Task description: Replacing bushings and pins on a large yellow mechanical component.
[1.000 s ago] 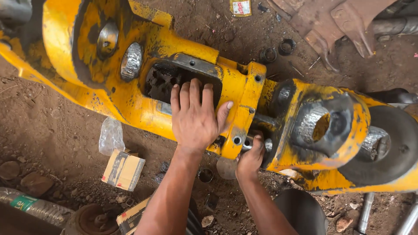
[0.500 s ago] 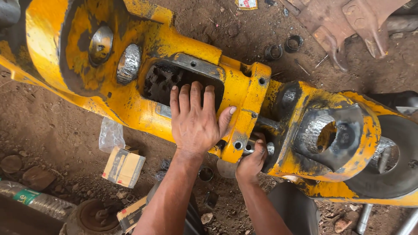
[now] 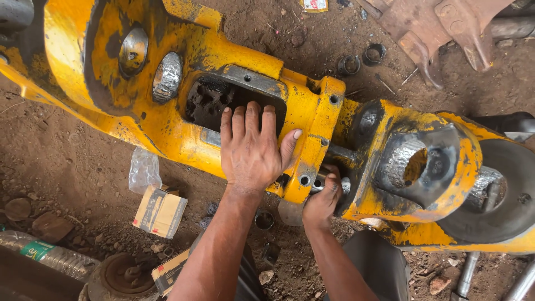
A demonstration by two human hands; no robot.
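A big yellow machine housing (image 3: pixel 167 128), worn and greasy, lies across the dirt. My left hand (image 3: pixel 252 149) rests flat on it, fingers spread, fingertips at the edge of a dark rectangular opening (image 3: pixel 214 100). My right hand (image 3: pixel 322 202) reaches up from below the housing's bolted flange (image 3: pixel 312 139). Its fingers are curled around a small round steel fitting (image 3: pixel 334 183) between the flange and the yellow pivot block (image 3: pixel 412 167). What the fitting joins to is hidden by my fingers.
On the ground lie a cardboard box (image 3: pixel 160 210), a clear plastic bag (image 3: pixel 142 169), a plastic bottle (image 3: pixel 50 255), a rusty round part (image 3: pixel 120 276) and loose metal rings (image 3: pixel 374 54). A rusty toothed metal piece (image 3: pixel 440 28) sits at the top right.
Both hands stay where they were on the housing and the fitting. Only the view has shifted slightly, sliding the housing rightward in the frame.
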